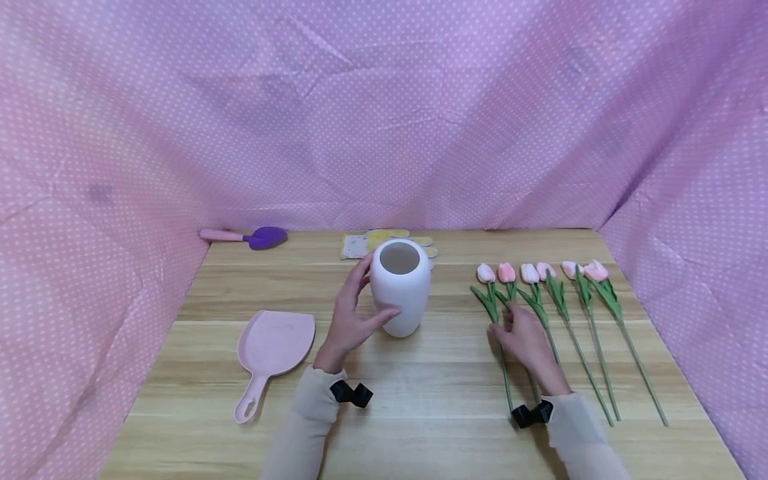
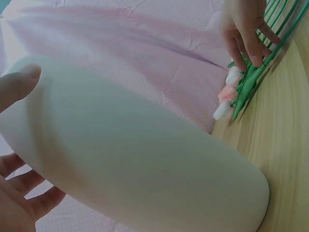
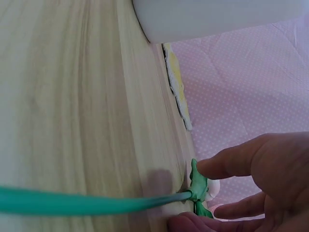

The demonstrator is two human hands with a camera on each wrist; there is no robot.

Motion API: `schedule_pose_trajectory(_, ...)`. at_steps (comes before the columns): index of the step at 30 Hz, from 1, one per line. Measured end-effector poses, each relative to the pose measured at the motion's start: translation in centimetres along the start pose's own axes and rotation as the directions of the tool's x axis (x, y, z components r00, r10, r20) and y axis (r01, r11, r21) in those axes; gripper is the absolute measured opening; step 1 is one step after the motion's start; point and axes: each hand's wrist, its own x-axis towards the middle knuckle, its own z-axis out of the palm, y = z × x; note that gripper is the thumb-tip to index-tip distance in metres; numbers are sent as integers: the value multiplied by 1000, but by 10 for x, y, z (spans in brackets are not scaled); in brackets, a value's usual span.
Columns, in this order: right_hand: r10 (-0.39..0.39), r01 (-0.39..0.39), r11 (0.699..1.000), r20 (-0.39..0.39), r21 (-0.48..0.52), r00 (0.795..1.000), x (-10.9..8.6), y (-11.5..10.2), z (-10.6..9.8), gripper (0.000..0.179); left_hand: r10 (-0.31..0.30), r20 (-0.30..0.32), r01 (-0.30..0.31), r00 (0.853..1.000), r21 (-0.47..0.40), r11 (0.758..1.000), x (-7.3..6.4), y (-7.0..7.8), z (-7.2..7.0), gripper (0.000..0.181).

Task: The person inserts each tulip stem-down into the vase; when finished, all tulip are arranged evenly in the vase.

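A white vase (image 1: 401,303) stands upright on the table with its round mouth facing up. My left hand (image 1: 349,319) holds its left side, thumb across the front and fingers round the back. To the right, my right hand (image 1: 528,339) hovers over the stems of the leftmost tulips (image 1: 486,273). In the right wrist view its thumb and fingers are spread on either side of a green stem (image 3: 96,203), near the leaves. Part of the stems lies hidden beneath that hand. Several pink and white artificial tulips lie side by side, blooms toward the back.
A pink dustpan (image 1: 277,340) lies left of the vase. At the back left rests a trowel (image 1: 264,238) with a purple blade and pink handle. Yellow-and-white gloves (image 1: 357,246) lie behind the vase. Pink dotted cloth (image 1: 396,133) encloses the table's back and sides.
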Motion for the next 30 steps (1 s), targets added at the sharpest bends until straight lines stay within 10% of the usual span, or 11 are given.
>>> schedule_pose_trajectory(9,-5,5,1000,-39,-3,999,5,0,8,23,4,-10,-4,1000,25,1000,-1,-6,4,99)
schedule_pose_trajectory(30,24,-22,999,-40,44,999,7,3,12,30,1,5,-1,1000,55,998,-2,-4,4,102)
